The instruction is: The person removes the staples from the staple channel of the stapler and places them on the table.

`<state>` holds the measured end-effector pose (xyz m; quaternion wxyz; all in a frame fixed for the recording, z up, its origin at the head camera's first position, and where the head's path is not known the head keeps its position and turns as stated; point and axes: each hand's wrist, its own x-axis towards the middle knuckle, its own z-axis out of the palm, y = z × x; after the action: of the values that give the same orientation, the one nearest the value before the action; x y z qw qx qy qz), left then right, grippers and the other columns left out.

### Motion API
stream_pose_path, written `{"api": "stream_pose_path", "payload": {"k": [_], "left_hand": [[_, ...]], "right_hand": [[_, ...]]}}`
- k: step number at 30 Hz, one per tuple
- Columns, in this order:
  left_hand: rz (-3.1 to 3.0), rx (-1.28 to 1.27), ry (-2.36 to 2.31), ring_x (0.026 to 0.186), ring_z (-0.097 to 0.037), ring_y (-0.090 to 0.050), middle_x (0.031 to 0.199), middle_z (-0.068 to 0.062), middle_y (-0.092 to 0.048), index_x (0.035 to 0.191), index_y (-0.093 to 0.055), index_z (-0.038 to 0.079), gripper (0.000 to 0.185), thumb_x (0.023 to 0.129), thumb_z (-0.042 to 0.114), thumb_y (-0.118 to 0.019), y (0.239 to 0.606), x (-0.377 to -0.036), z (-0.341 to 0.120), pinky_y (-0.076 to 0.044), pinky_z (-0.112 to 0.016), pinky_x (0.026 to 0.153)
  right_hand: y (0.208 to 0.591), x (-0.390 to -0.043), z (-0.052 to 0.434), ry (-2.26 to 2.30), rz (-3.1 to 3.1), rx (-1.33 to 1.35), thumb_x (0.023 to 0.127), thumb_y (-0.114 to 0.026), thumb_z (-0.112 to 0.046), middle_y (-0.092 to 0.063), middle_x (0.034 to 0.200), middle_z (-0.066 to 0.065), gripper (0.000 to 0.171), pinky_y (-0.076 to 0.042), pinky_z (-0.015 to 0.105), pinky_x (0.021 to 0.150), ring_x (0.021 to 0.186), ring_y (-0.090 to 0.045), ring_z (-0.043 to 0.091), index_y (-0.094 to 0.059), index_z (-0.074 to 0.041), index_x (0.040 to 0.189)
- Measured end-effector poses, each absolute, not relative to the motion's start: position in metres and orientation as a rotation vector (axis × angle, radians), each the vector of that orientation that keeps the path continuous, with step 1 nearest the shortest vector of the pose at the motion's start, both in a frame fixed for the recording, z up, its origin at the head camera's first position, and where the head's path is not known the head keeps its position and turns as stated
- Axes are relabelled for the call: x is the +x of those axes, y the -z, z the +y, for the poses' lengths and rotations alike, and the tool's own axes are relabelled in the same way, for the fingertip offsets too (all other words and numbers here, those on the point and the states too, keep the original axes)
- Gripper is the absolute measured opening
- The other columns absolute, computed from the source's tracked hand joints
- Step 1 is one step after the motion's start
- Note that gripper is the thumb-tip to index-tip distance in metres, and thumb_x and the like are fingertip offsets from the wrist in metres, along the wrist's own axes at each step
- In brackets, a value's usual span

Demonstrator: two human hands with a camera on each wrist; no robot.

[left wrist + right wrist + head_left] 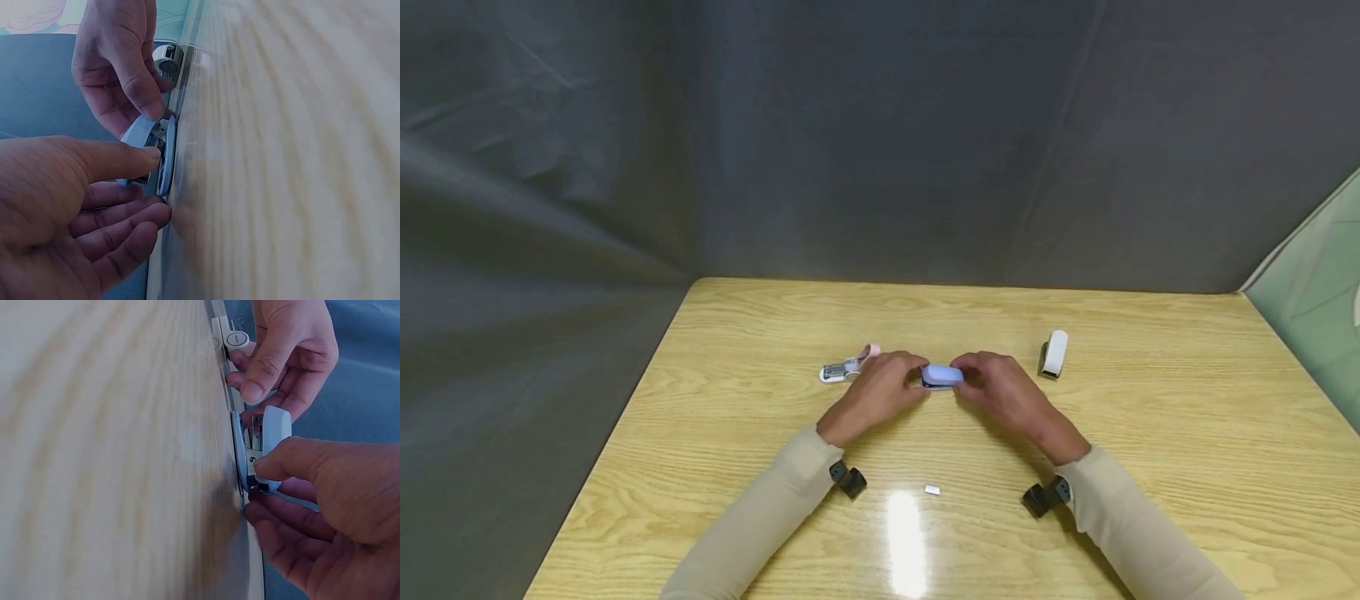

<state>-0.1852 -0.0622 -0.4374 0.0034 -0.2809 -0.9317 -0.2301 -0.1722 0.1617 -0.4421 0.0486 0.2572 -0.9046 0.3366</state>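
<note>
A small lavender-blue stapler [943, 375] lies on the table between both hands, its top arm raised a little from its base. The left hand [887, 385] pinches its left end, thumb on the near side and fingertips behind. From the other side, the right hand [1002, 390] holds the right end between thumb and fingers. In the right wrist view the right thumb [294, 459] presses at the hinge of the stapler [275, 428]. The left wrist view has the left thumb [122, 161] across the gap between arm and base; fingertips behind the stapler are partly hidden.
Just left of the left hand lies an opened white and pink stapler [841, 370]. A closed white stapler [1055, 353] stands beyond the right hand. Nearer the person is a small whitish strip [932, 489] on the wooden table [737, 333]. Dark cloth [880, 167] hangs behind the table.
</note>
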Motion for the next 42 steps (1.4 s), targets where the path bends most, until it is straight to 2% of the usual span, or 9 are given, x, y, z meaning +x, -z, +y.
{"api": "stream_pose_path", "payload": {"k": [2, 4, 6, 9, 12, 24, 34, 42], "left_hand": [[-2.917, -0.903, 0.716, 0.095, -0.013, -0.065, 0.110, 0.001, -0.073, 0.121, -0.075, 0.013, 0.031, 0.093, 0.023, -0.080, 0.438, -0.185, -0.063, -0.023, -0.069, 0.110], [-2.906, -0.937, 0.718, 0.097, -0.014, -0.067, 0.110, 0.000, -0.073, 0.120, -0.076, 0.012, 0.029, 0.093, 0.022, -0.080, 0.439, -0.185, -0.064, -0.027, -0.065, 0.110], [-2.902, -0.973, 0.734, 0.100, -0.015, -0.067, 0.110, -0.001, -0.073, 0.119, -0.076, 0.011, 0.028, 0.093, 0.021, -0.080, 0.439, -0.183, -0.065, -0.037, -0.054, 0.108], [-2.892, -1.012, 0.744, 0.100, -0.015, -0.066, 0.109, -0.002, -0.072, 0.116, -0.076, 0.008, 0.027, 0.093, 0.020, -0.080, 0.440, -0.180, -0.068, -0.049, -0.037, 0.094], [-2.905, -1.029, 0.739, 0.098, -0.013, -0.064, 0.109, -0.002, -0.070, 0.115, -0.076, 0.007, 0.025, 0.093, 0.020, -0.079, 0.439, -0.174, -0.071, -0.050, -0.030, 0.085], [-2.929, -1.061, 0.700, 0.084, -0.009, -0.055, 0.104, 0.000, -0.065, 0.108, -0.077, 0.009, 0.018, 0.096, 0.023, -0.076, 0.437, -0.160, -0.079, -0.048, -0.024, 0.074], [-2.930, -1.093, 0.760, 0.077, -0.009, -0.051, 0.091, 0.004, -0.062, 0.099, -0.076, 0.012, 0.010, 0.095, 0.021, -0.077, 0.438, -0.156, -0.080, -0.043, -0.023, 0.067], [-2.888, -1.148, 0.796, 0.076, -0.008, -0.051, 0.083, 0.006, -0.061, 0.094, -0.075, 0.012, 0.009, 0.096, 0.021, -0.076, 0.441, -0.158, -0.078, -0.043, -0.023, 0.069]], "right_hand": [[0.442, -0.170, 0.163, -1.024, -2.754, 0.781, 0.089, -0.076, 0.003, -0.072, 0.099, 0.010, 0.018, -0.056, 0.041, 0.075, 0.085, -0.068, 0.022, -0.073, 0.002, 0.107], [0.442, -0.167, 0.163, -1.029, -2.754, 0.778, 0.088, -0.076, 0.003, -0.072, 0.098, 0.009, 0.018, -0.056, 0.040, 0.075, 0.084, -0.068, 0.020, -0.074, 0.002, 0.106], [0.442, -0.163, 0.163, -1.047, -2.760, 0.782, 0.089, -0.076, 0.002, -0.072, 0.099, 0.008, 0.018, -0.055, 0.039, 0.075, 0.085, -0.067, 0.019, -0.074, 0.000, 0.106], [0.441, -0.158, 0.162, -1.072, -2.777, 0.797, 0.090, -0.076, 0.001, -0.072, 0.101, 0.006, 0.018, -0.055, 0.039, 0.076, 0.087, -0.067, 0.018, -0.073, -0.001, 0.108], [0.441, -0.153, 0.160, -1.078, -2.797, 0.810, 0.090, -0.076, 0.000, -0.071, 0.101, 0.004, 0.019, -0.054, 0.039, 0.077, 0.088, -0.065, 0.018, -0.073, -0.002, 0.109], [0.440, -0.133, 0.152, -0.994, -2.813, 0.861, 0.090, -0.078, -0.005, -0.069, 0.102, 0.001, 0.020, -0.055, 0.035, 0.077, 0.088, -0.063, 0.014, -0.073, -0.003, 0.110], [0.441, -0.130, 0.146, -0.986, -2.745, 0.925, 0.087, -0.083, -0.006, -0.070, 0.101, 0.002, 0.021, -0.055, 0.035, 0.077, 0.089, -0.064, 0.014, -0.073, -0.003, 0.106], [0.443, -0.132, 0.138, -0.889, -2.658, 1.008, 0.084, -0.087, -0.009, -0.066, 0.096, 0.002, 0.026, -0.054, 0.036, 0.076, 0.086, -0.061, 0.016, -0.074, -0.002, 0.106]]}}
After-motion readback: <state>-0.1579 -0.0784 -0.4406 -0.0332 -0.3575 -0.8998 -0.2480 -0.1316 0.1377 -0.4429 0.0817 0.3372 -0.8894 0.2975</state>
